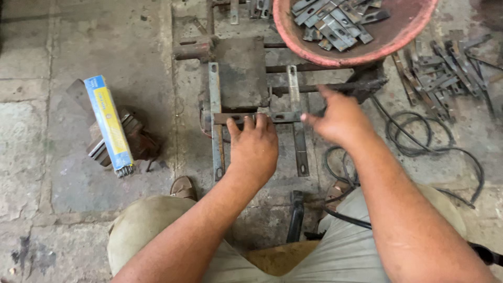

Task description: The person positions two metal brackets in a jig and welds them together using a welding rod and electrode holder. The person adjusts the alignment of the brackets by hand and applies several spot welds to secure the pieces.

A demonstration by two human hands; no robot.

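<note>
My left hand (254, 147) presses its fingertips down on a flat slotted metal cross strip (283, 117) that lies across two upright slotted strips, the left strip (215, 105) and the right strip (297, 131). My right hand (338, 118) rests with spread fingers at the right end of that cross strip, thumb near the joint with the right strip. Both hands hold the pieces flat on a steel jig (242, 71) on the floor.
A reddish pan (335, 55) of several slotted metal pieces sits at the top right. More loose strips (445, 73) lie right of it. Black cables (419, 141) coil on the floor. A blue-yellow box of rods (110, 126) lies left. A dark handled tool (296, 215) stands between my knees.
</note>
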